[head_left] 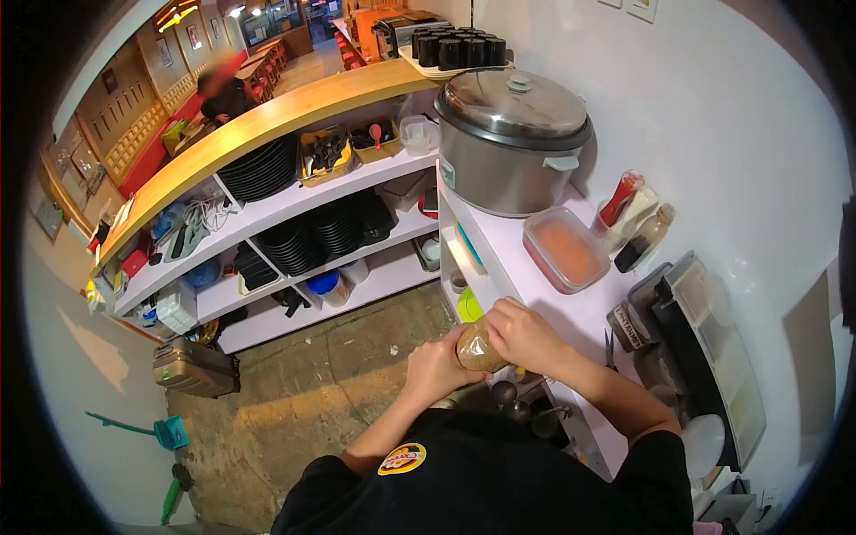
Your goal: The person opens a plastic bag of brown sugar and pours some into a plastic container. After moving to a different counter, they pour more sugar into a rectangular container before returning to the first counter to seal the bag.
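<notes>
A clear container or bag of light brown, grainy contents (479,349) is held in front of my body, beside the counter's edge. My left hand (434,366) wraps round its left side. From the right, my right hand (520,336) grips its upper right part, with the fingers closed together. Whether the container is open or closed at the top cannot be made out. A bright green round lid or item (468,306) lies just beyond it. Metal ladles (505,393) are below my right hand.
A large rice cooker (513,143), a tub with orange contents (565,250), sauce bottles (637,218) and scissors (610,349) sit on the right counter (544,316). Shelves (294,192) hold black plates (259,169). A suitcase (196,366) stands on the floor. A person (225,96) is beyond the wooden counter.
</notes>
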The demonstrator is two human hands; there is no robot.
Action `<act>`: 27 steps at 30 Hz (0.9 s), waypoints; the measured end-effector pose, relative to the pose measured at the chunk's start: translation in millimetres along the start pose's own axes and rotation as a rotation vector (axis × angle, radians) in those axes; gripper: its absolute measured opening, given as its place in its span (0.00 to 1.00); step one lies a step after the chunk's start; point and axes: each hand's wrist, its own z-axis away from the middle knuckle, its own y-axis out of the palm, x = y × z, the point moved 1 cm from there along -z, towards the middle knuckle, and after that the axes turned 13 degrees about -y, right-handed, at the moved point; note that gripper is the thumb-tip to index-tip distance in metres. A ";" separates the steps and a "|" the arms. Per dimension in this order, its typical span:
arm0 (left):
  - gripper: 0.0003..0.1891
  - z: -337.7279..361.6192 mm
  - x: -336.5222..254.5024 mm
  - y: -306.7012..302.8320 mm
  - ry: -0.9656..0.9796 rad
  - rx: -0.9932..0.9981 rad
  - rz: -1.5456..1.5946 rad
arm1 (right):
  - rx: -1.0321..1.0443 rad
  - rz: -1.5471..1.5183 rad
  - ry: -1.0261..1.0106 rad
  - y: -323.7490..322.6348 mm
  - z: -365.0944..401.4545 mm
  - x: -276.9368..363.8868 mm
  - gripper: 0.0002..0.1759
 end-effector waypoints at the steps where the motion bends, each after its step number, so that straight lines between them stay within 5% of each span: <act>1: 0.42 -0.9 2.3 1.1 -0.005 -0.001 0.003 | -0.019 -0.026 -0.053 -1.6 -0.2 1.8 0.06; 17: 0.42 -3.4 11.9 3.8 -0.042 0.042 0.010 | 0.089 0.242 -0.453 13.5 4.9 -7.8 0.08; 27: 0.43 -3.9 11.0 14.9 -0.006 0.108 -0.060 | 0.208 -0.112 -0.174 25.2 17.7 -26.0 0.06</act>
